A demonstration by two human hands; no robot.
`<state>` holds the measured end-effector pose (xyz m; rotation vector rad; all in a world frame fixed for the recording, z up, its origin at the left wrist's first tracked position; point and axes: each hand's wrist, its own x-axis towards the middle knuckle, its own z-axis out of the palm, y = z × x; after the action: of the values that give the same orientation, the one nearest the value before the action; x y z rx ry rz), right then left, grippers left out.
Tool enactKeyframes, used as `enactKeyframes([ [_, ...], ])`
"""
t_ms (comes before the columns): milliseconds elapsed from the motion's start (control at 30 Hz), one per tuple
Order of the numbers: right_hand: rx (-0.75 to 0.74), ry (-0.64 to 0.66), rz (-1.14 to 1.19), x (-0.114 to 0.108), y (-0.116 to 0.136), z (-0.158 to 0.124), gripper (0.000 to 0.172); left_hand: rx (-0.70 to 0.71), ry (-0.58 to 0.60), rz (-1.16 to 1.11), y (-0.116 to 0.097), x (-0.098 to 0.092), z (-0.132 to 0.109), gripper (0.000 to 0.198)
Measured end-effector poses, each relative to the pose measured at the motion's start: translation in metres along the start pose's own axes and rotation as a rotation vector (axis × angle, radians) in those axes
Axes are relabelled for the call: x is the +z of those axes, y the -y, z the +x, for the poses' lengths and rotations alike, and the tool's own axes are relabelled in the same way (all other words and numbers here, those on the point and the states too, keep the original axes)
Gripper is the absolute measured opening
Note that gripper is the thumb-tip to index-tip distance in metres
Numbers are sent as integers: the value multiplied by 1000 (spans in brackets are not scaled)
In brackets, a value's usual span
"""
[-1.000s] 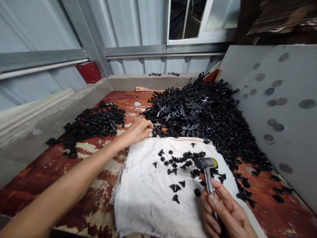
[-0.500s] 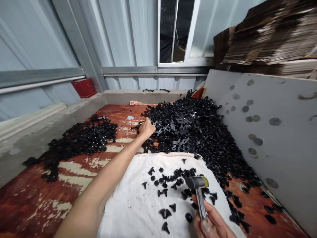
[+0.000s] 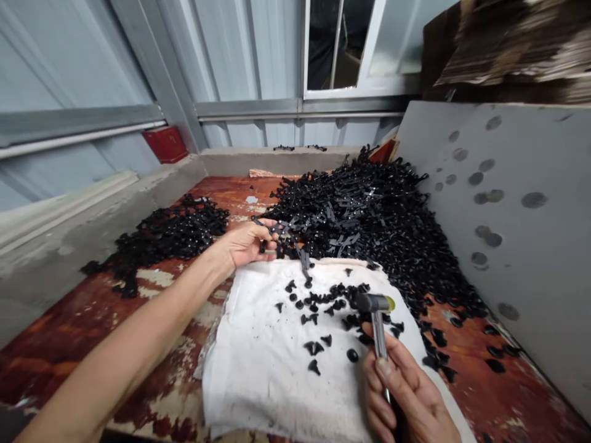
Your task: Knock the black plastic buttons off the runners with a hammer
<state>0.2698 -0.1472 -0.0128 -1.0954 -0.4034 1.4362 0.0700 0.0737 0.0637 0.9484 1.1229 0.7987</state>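
Observation:
My left hand is closed on a few thin black linked plastic pieces, at the front left edge of a large heap of similar black parts. One strip hangs from them toward the back edge of the white cloth. My right hand grips the metal handle of a small mallet, its head grey with a yellow-green face. The mallet is held above the cloth. Small black mushroom-shaped plugs lie scattered on the cloth, some partly hidden by the mallet.
A smaller pile of black parts lies on the worn red tabletop to the left. On the right leans a grey spotted board, with stacked cardboard above. A red box stands in the back left corner.
My left hand has drawn back from the heap toward me, now with black linked pieces in its fingers. The mallet stays in my right hand. The view has tilted down a little.

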Motion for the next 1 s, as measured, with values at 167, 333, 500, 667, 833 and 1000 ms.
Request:
enactKeyframes([
  [167,-42,-2,-26,-1,1,-1,43,-59,99,-57,21,-13,-36,21],
  [333,-64,43,-120,-1,-5,6,39,-196,118,33,59,-6,-87,36],
  [500,-51,195,-215,18,-9,9,40,-296,228,29,97,21,-118,46],
  [667,14,235,-195,23,-14,6,36,-202,424,210,107,26,-126,35],
  [833,-12,168,-59,8,-20,4,34,183,625,669,71,-7,-102,27],
  [1000,-9,199,18,-1,-20,5,29,363,391,826,59,-24,-64,19],
])
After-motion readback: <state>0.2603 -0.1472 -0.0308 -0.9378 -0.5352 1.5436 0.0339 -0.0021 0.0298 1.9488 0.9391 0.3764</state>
